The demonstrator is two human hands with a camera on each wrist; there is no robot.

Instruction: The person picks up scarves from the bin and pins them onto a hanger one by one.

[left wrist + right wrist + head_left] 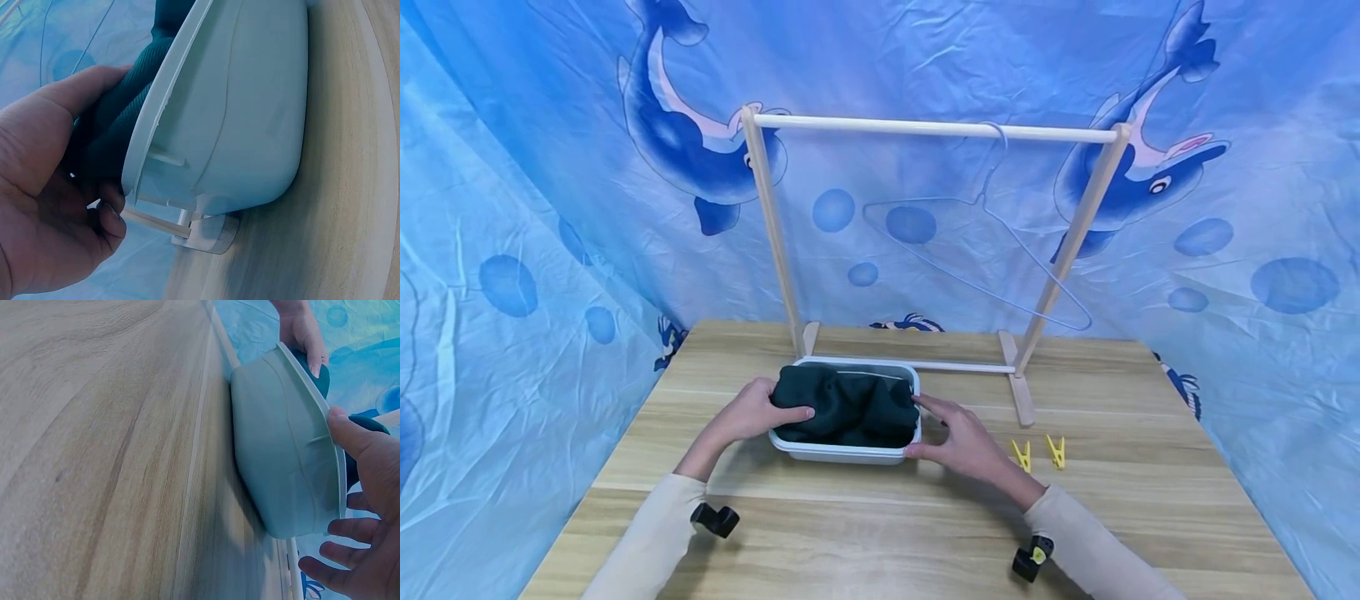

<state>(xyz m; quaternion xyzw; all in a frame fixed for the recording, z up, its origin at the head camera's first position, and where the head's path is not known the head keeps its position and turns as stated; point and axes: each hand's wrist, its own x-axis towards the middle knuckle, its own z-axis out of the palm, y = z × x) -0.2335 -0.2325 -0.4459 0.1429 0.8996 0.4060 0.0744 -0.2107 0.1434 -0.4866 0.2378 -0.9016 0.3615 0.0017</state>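
A pale plastic basin [842, 455] stands on the wooden table with a bunched dark green cloth [850, 404] inside, its folds rising above the rim. At the left end, my left hand [752, 412] pinches the cloth, thumb on top and fingers curled under its edge, as the left wrist view shows. My right hand [964, 439] is at the basin's right end; its thumb [347, 432] touches the rim while the other fingers are spread along the outside.
Behind the basin stands a wooden rack [887, 126] with a wire hanger [982, 199] on its top bar. Two yellow clothespins, one nearer [1022, 455] and one further right [1057, 452], lie right of my right hand. A blue dolphin-print curtain [865, 50] surrounds the table.
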